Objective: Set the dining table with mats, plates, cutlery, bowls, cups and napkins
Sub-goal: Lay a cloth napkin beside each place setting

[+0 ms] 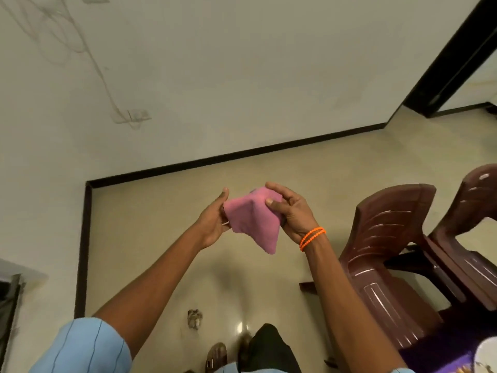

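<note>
A pink cloth napkin (251,220) hangs folded in mid-air over the floor, held between both hands. My left hand (215,222) grips its left edge with the thumb up and fingers behind the fabric. My right hand (291,211), with orange bead bracelets on the wrist, pinches the upper right corner between thumb and fingers. A loose corner of the napkin droops down towards the floor. At the bottom right a white plate (486,356) shows on a purple mat (441,359).
Two dark brown plastic chairs (395,254) stand at the right, by the table's edge. Beige floor tiles with a black skirting (83,238) run along the pale wall. A dark door frame (451,57) is at the upper right. My shoes and dark trousers (269,351) are below.
</note>
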